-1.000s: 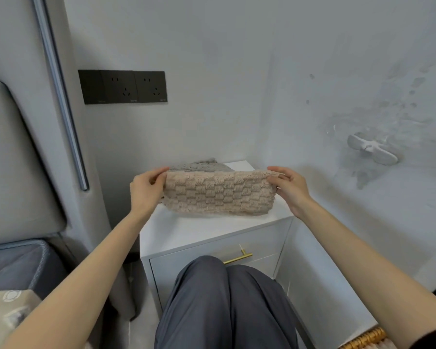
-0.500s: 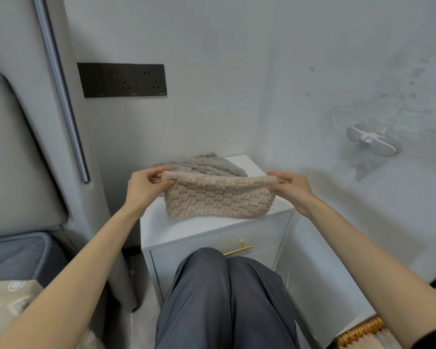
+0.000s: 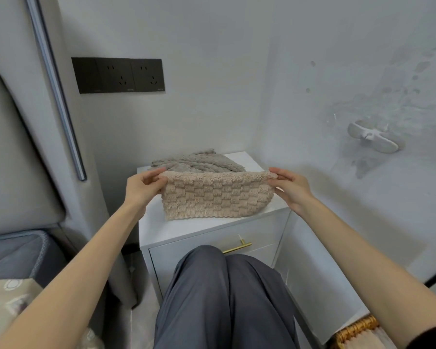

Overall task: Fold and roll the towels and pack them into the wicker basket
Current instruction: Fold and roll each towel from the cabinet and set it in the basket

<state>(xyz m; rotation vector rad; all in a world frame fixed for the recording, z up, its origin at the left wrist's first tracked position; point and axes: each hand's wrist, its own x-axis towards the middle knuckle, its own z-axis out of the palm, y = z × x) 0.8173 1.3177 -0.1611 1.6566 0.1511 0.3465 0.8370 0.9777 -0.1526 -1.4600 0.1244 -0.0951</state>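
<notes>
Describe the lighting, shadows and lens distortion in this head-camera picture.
Head view: soft, even light, no glare; faint shadow under the beige towel on the nightstand; wide-angle bending curves the wall trim; the wicker basket at the corner looks slightly soft.

Beige checked towel (image 3: pixel 217 200) — folded, upright

White nightstand (image 3: pixel 181 229) with brass drawer handle (image 3: pixel 237 247) in a grey-walled corner, black sockets (image 3: pixel 118 75) above, padded headboard (image 3: pixel 15 159) at left.
</notes>
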